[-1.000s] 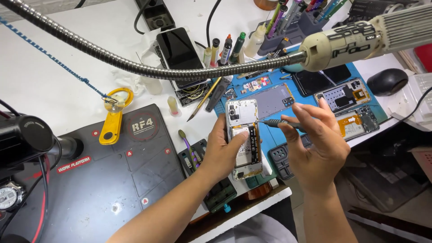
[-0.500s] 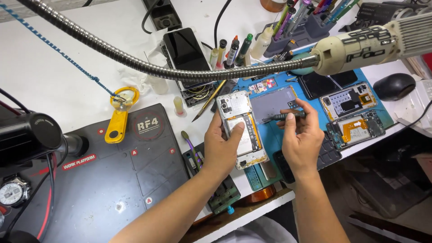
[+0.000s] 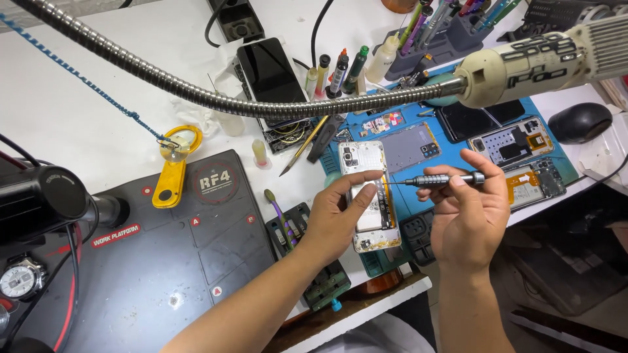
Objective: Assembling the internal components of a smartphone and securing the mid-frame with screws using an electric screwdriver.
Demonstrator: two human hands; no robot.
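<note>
My left hand (image 3: pixel 335 216) grips an opened smartphone (image 3: pixel 369 196) with its back cover off, held upright over the blue mat (image 3: pixel 405 134); thumb and fingers wrap its left edge. My right hand (image 3: pixel 468 212) holds a small grey precision screwdriver (image 3: pixel 439 179) horizontally. Its thin tip points left and touches the phone's right side near the upper middle. The phone's camera cluster and a white battery area are visible.
A flexible metal hose with a beige nozzle (image 3: pixel 523 62) arches over the bench. Other opened phones (image 3: pixel 510 144) lie on the mat. A black work mat (image 3: pixel 163 248), yellow tool (image 3: pixel 171 171), dark phone (image 3: pixel 269 70), tool holder (image 3: pixel 438 33), mouse (image 3: pixel 579 122) and microscope (image 3: pixel 39 202) surround.
Both hands drew back toward me with the phone. The right hand turned the screwdriver horizontal, its tip now at the phone's right side.
</note>
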